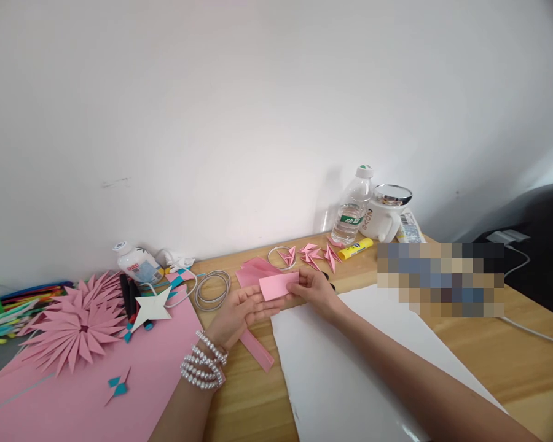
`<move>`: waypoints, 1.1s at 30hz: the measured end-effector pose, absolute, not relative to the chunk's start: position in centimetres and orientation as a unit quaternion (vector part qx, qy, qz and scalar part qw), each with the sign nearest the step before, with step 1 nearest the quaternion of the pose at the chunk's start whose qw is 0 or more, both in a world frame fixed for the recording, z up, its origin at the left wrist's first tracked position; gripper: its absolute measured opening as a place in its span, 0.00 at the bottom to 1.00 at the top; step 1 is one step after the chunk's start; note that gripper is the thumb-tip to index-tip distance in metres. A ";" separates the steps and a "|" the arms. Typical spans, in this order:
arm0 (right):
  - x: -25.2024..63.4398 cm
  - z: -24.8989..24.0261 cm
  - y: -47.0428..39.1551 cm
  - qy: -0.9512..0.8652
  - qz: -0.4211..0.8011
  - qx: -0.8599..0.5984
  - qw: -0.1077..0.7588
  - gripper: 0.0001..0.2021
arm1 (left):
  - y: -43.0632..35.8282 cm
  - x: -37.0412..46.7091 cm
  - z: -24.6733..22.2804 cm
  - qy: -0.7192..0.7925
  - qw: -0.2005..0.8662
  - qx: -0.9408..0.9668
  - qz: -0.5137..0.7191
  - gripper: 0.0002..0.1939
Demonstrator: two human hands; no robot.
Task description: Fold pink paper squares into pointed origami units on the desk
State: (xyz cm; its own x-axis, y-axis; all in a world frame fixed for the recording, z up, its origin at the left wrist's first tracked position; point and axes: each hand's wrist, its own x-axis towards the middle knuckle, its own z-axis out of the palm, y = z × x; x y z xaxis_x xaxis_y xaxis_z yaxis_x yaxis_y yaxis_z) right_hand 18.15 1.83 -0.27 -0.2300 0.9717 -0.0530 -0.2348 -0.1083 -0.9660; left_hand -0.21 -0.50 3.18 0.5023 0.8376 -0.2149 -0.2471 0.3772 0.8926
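Observation:
A small folded rectangle of pink paper (pixel 274 286) is raised a little above the desk. My right hand (pixel 312 291) pinches its right end, thumb on the front face. Palm up, my left hand (pixel 244 310) has its fingers stretched out flat along the paper's lower left edge; the paper hides part of them. Pearl bracelets (pixel 205 362) circle my left wrist. Behind the paper lie pink sheets (pixel 253 270), and a pink strip (pixel 258 350) rests below my left hand. Several folded pink pieces (pixel 310 255) sit farther back.
A yellow glue stick (pixel 356 248), water bottle (pixel 351 209) and white mug (pixel 381 218) stand back right. White board (pixel 332 368) lies under my right arm. Left are pink paper (pixel 156 368), paper flowers (pixel 80 328), a white star (pixel 151 312), a bottle (pixel 138 263) and coiled cable (pixel 212 290).

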 end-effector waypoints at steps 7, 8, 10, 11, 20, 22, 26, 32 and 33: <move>18.0 -0.1 1.6 -0.453 0.639 -0.395 0.480 0.13 | -0.4 0.3 2.6 0.440 0.629 0.525 0.369 0.10; 17.9 -0.1 1.5 -0.468 0.641 -0.386 0.470 0.14 | -0.4 0.3 2.6 0.464 0.603 0.528 0.377 0.09; 17.8 0.0 1.2 -0.510 0.639 -0.366 0.444 0.15 | -0.3 0.4 2.6 0.500 0.547 0.541 0.397 0.10; 17.7 0.0 1.1 -0.532 0.637 -0.357 0.429 0.15 | -0.2 0.4 2.6 0.512 0.521 0.551 0.403 0.10; 17.3 0.0 0.8 -0.539 0.645 -0.354 0.410 0.14 | -0.4 0.9 2.2 0.517 0.503 0.569 0.395 0.11; 17.3 0.0 0.8 -0.532 0.643 -0.357 0.420 0.14 | -0.4 0.9 2.1 0.507 0.525 0.560 0.392 0.11; 17.4 -0.1 0.9 -0.536 0.621 -0.354 0.450 0.14 | -0.4 0.9 2.3 0.510 0.513 0.562 0.402 0.10; 17.6 -0.3 1.2 -0.480 0.590 -0.363 0.537 0.15 | -0.2 0.7 2.6 0.506 0.476 0.559 0.453 0.11; 17.5 -0.4 1.3 -0.482 0.584 -0.359 0.546 0.15 | -0.2 0.6 2.6 0.502 0.477 0.557 0.459 0.13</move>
